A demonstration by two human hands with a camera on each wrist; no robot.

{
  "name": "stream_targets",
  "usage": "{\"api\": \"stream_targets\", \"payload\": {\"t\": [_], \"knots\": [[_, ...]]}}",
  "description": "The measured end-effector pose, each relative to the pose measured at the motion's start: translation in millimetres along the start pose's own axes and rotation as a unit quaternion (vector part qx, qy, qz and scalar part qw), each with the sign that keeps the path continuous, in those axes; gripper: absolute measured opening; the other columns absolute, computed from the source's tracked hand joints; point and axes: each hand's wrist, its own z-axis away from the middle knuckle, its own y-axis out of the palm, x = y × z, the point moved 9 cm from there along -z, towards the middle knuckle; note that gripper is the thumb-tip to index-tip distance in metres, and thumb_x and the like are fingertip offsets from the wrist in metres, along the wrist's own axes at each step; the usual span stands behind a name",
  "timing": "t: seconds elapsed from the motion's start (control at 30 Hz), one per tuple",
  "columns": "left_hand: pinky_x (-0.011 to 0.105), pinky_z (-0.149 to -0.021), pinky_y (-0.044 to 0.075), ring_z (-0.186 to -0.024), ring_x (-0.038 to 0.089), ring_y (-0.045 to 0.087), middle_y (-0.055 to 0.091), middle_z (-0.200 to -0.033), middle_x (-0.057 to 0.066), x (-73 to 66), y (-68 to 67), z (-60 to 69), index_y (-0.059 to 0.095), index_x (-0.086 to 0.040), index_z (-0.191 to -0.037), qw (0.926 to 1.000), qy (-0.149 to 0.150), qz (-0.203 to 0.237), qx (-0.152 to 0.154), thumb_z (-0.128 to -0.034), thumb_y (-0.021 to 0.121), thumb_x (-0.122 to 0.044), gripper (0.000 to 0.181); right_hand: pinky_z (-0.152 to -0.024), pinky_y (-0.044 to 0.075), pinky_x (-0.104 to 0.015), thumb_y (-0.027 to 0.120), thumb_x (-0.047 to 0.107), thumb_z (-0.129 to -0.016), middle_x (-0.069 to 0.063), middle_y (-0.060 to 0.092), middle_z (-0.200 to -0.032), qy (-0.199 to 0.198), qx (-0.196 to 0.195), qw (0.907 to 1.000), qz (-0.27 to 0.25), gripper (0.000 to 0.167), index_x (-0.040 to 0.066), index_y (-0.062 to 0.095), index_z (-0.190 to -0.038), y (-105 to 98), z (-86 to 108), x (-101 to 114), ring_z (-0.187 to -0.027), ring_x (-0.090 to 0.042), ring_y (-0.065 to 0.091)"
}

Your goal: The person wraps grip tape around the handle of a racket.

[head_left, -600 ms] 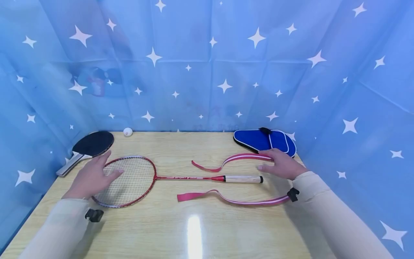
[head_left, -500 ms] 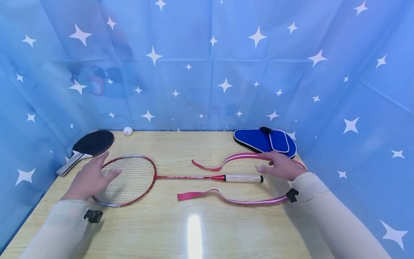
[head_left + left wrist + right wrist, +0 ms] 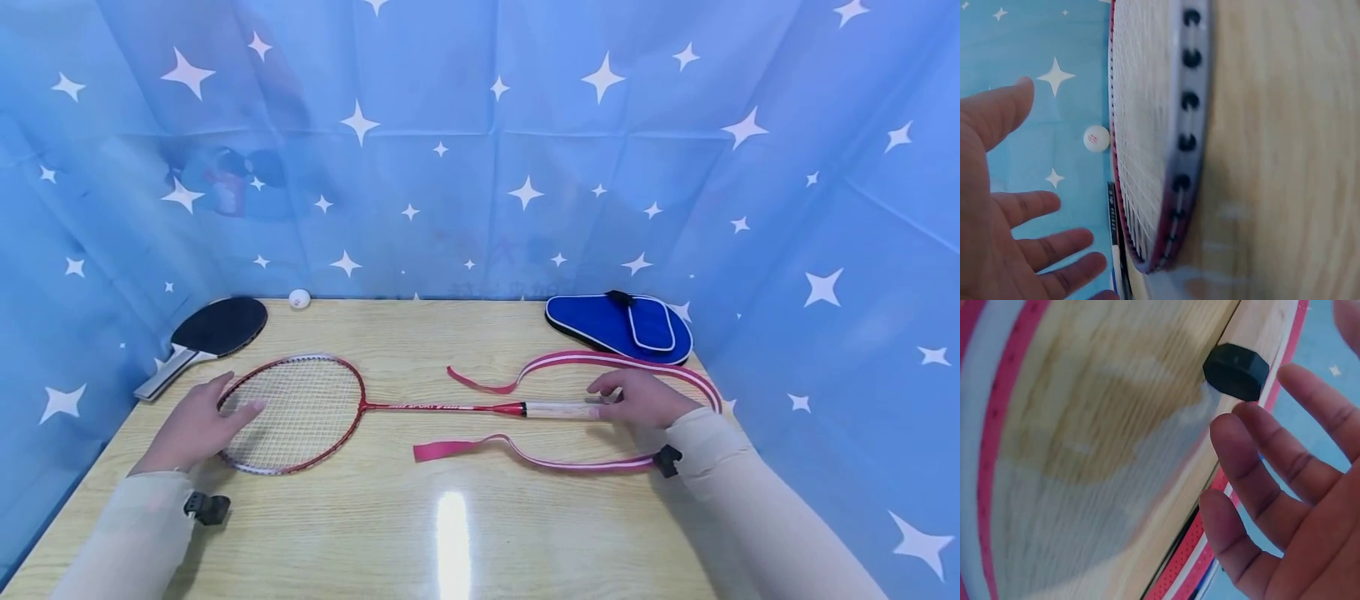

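Note:
A badminton racket (image 3: 427, 408) lies flat across the table, its strung head on the left and its pale handle (image 3: 558, 410) on the right. Over the left rim of that head hovers my left hand (image 3: 187, 425), thumb and fingers spread; the left wrist view has the palm (image 3: 985, 225) beside the frame, holding nothing. My right hand (image 3: 648, 400) is at the handle's end, fingers slightly bent. In the right wrist view its fingers (image 3: 1272, 481) lie beside the black end cap (image 3: 1237, 370), not wrapped round it. A pink strap with a white stripe (image 3: 577, 358) curves round the handle.
A black table tennis paddle (image 3: 221, 327) lies at the back left, near a white ball (image 3: 299, 299). At the back right rests a blue paddle case (image 3: 618, 325) with white piping. A blue star-patterned curtain (image 3: 420, 183) encloses the wooden table (image 3: 360, 533).
My right hand has moved from over the upper part of the pink strap down and toward the racket handle's end. My left hand has shifted slightly left and down. The racket stays put.

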Motion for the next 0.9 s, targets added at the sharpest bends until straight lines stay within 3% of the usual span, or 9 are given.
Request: {"api": "stream_targets", "payload": {"t": [0.23,0.47,0.7,0.9], "knots": [[0.077,-0.108,0.036,-0.138,0.068,0.033,0.029,-0.154,0.049,16.8,9.4,1.1,0.018,0.019,-0.157,0.999,-0.026,-0.012,0.035,-0.1042,0.046,-0.067,0.105,-0.094,0.056,-0.046,0.083,0.035,-0.092,0.002,0.071,-0.114,-0.009,0.013,0.9999,0.0,0.038,0.02,0.074,-0.125,8.0,-5.3,2.8,-0.099,-0.019,0.061],[0.078,-0.109,0.034,-0.14,0.069,0.029,0.025,-0.156,0.049,22.2,10.4,1.8,0.014,0.018,-0.159,0.9984,-0.041,-0.007,0.038,-0.103,0.044,-0.071,0.109,-0.089,0.054,-0.041,0.083,0.028,-0.092,0.004,0.071,-0.105,0.003,0.014,0.9999,0.004,0.027,0.021,0.076,-0.117,12.7,-9.9,-0.1,-0.092,-0.018,0.06],[0.078,-0.109,0.034,-0.14,0.067,0.03,0.027,-0.156,0.048,20.3,10.1,0.4,0.016,0.016,-0.159,0.9987,-0.045,0.013,0.021,-0.1015,0.049,-0.07,0.109,-0.09,0.055,-0.043,0.081,0.023,-0.094,0.004,0.072,-0.104,-0.009,0.005,0.9997,0.022,0.019,0.02,0.076,-0.112,12.4,-12.9,1.9,-0.09,-0.017,0.06],[0.078,-0.108,0.035,-0.14,0.065,0.034,0.025,-0.157,0.048,17.9,3.2,1.4,0.012,0.012,-0.162,0.9946,-0.06,0.082,-0.022,-0.104,0.05,-0.065,0.104,-0.089,0.054,-0.043,0.08,0.024,-0.095,0.002,0.07,-0.106,-0.005,0.007,0.9998,0.02,0.018,0.021,0.075,-0.112,10.5,-7.7,2.4,-0.093,-0.019,0.06]]}}
